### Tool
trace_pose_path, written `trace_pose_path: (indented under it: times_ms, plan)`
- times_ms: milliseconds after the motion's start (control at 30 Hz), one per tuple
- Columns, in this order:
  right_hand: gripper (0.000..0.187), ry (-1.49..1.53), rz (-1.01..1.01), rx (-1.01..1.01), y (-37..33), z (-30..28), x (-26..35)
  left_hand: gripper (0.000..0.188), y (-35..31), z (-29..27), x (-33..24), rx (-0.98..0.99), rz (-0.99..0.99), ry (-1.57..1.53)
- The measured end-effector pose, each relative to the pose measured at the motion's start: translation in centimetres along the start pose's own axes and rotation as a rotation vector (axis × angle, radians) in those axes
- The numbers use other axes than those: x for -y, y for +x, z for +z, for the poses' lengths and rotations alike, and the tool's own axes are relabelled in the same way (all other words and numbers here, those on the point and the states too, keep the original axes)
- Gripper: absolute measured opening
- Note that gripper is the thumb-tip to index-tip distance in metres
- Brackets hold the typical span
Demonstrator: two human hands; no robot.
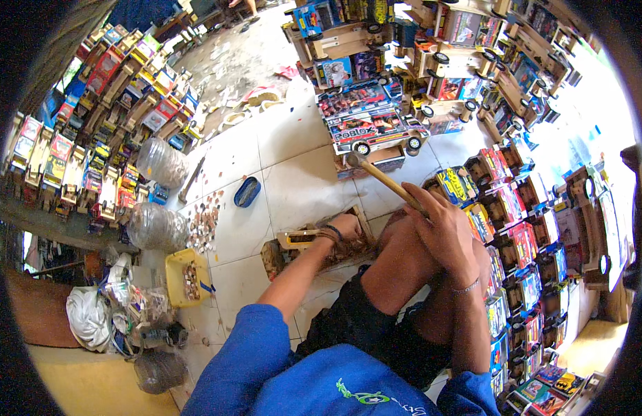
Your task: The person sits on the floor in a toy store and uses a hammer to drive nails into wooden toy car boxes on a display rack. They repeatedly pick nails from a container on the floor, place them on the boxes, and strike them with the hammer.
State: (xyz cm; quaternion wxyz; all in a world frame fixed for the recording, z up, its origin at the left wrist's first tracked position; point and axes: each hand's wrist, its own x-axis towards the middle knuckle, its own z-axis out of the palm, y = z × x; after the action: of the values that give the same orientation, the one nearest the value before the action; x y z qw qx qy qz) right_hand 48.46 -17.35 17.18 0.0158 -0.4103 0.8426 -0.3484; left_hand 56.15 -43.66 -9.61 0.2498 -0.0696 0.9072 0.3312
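Observation:
My right hand is closed around the wooden handle of a hammer, resting above my bent knee. The hammer's head points away from me, towards a toy truck with printed sides and black wheels. Between my legs and the truck, my left hand reaches down at a low wooden box on the floor. A light wooden frame piece lies beside that wrist. The fingers of the left hand point downward and are hidden, so what they touch does not show.
Stacked toy trucks line the right side, with more stacks at the left. A blue oval container, scattered small wood pieces, a yellow basin and clear plastic jars sit on the tiled floor.

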Motion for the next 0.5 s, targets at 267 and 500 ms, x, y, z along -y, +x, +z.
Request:
trace_pose_path:
  times_ms: [267, 500]
  plan:
    - [0.03, 0.193, 0.179, -0.287, 0.5, 0.0, -0.8, 0.03, -10.6, -15.5, -12.4, -0.114, 0.311, -0.826]
    - [0.033, 0.546, 0.28, -0.274, 0.7, -1.1, -0.9, 0.027, -13.0, -18.7, -19.8, -0.195, 0.376, -0.725]
